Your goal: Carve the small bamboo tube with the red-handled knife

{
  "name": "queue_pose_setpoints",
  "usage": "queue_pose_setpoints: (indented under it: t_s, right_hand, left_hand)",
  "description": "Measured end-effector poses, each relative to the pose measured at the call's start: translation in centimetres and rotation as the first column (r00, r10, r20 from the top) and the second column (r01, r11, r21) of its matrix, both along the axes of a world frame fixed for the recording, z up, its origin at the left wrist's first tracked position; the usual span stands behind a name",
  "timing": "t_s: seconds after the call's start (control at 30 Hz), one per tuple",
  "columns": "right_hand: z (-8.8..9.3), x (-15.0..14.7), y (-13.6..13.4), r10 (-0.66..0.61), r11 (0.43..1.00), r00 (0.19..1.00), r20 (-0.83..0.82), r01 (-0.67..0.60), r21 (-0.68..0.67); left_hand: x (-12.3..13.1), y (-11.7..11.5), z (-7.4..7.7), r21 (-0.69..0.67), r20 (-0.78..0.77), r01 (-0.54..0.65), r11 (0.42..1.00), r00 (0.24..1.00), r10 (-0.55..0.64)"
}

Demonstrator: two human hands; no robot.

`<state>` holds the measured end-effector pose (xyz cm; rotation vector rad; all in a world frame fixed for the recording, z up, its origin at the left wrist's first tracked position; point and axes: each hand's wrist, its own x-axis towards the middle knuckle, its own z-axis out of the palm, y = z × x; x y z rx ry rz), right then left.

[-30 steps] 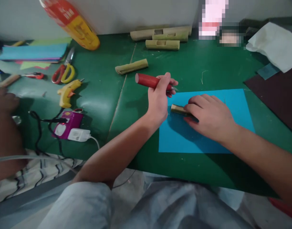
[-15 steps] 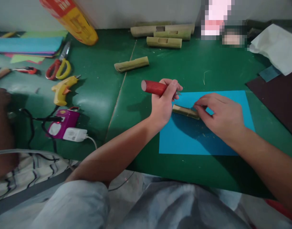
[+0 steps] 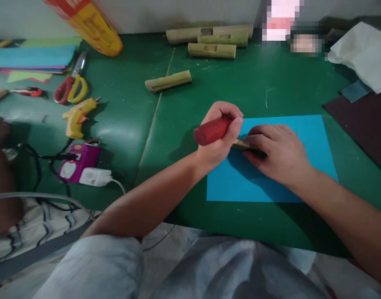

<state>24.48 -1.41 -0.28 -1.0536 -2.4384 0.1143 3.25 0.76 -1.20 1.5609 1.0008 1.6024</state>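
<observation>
My left hand [image 3: 221,126] is wrapped around the thick red handle [image 3: 211,131] of a hand tool, whose working end is hidden behind my fingers. Close by on its right, my right hand [image 3: 279,151] is closed on a short bamboo piece [image 3: 239,144]. Only the left part of the bamboo shows; fingers cover the rest. The bamboo is over a bright blue sheet [image 3: 228,187], and both hands nearly meet around it.
Several bamboo tubes with cut slots, including a front tube [image 3: 223,51], lie by the wall. A single bamboo tube [image 3: 168,81] lies nearer. At left are scissors [image 3: 72,85], a yellow glue gun [image 3: 76,118], a purple power strip [image 3: 84,157] with cables, and another person's arm [image 3: 3,178].
My left hand has turned, tilting the red handle's butt lower and bringing the tool against the bamboo's area. My right hand has gone from a fingertip pinch to covering the bamboo.
</observation>
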Motion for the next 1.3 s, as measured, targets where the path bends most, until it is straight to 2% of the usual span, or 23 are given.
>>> queue_pose_setpoints:
  t_s: [0.2,0.5,0.67,0.8,0.9,1.03,1.17,1.2,1.23,1.27,1.3]
  right_hand:
    - [-0.1,-0.2,-0.2,0.005,0.997,1.000,0.003,-0.005,0.079]
    - [0.0,-1.0,-0.5,-0.017,0.996,1.000,0.011,0.016,0.091]
    - [0.6,-1.3,-0.4,-0.078,0.996,0.979,-0.187,0.070,-0.047]
    - [2.0,-0.6,-0.3,-0.154,0.988,0.902,-0.403,0.145,-0.053]
    - [2.7,0.5,0.0,-0.240,0.970,0.871,-0.428,0.226,-0.084]
    - [2.7,1.6,0.3,-0.266,0.962,0.865,-0.425,0.264,-0.066]
    - [2.4,2.1,0.4,-0.325,0.945,0.863,-0.386,0.307,-0.108]
    - [2.4,2.2,0.4,-0.280,0.959,0.884,-0.374,0.275,-0.069]
    - [2.4,2.2,0.4,-0.200,0.973,0.913,-0.356,0.227,0.036]
    - [2.4,2.2,0.4,-0.203,0.960,0.930,-0.308,0.251,0.125]
    - [2.5,2.1,0.3,-0.242,0.950,0.939,-0.245,0.280,0.136]
  left_hand:
    - [0.1,-0.2,-0.2,0.065,0.008,0.083,0.994,0.996,-0.084]
    - [0.4,-0.3,0.0,-0.026,-0.002,0.076,0.997,0.997,-0.076]
    - [0.3,-0.4,-0.1,-0.035,-0.036,0.080,0.996,0.996,-0.081]
    - [0.2,-0.4,0.0,-0.007,0.021,0.084,0.996,0.996,-0.084]
    - [0.2,-0.3,0.1,-0.029,0.050,0.081,0.996,0.996,-0.079]
    - [0.2,-0.4,0.4,-0.088,0.040,0.051,0.995,0.998,-0.047]
    - [0.1,-0.2,-0.3,0.019,-0.039,0.007,1.000,0.999,-0.006]
    - [0.1,0.0,-0.6,0.069,-0.081,-0.024,0.997,0.996,0.030]
    - [0.1,0.2,-1.0,0.133,-0.124,-0.056,0.990,0.990,0.073]
    - [0.1,0.4,-1.3,0.204,-0.155,-0.083,0.975,0.981,0.116]
    - [0.2,0.5,-1.6,0.258,-0.181,-0.097,0.961,0.972,0.147]
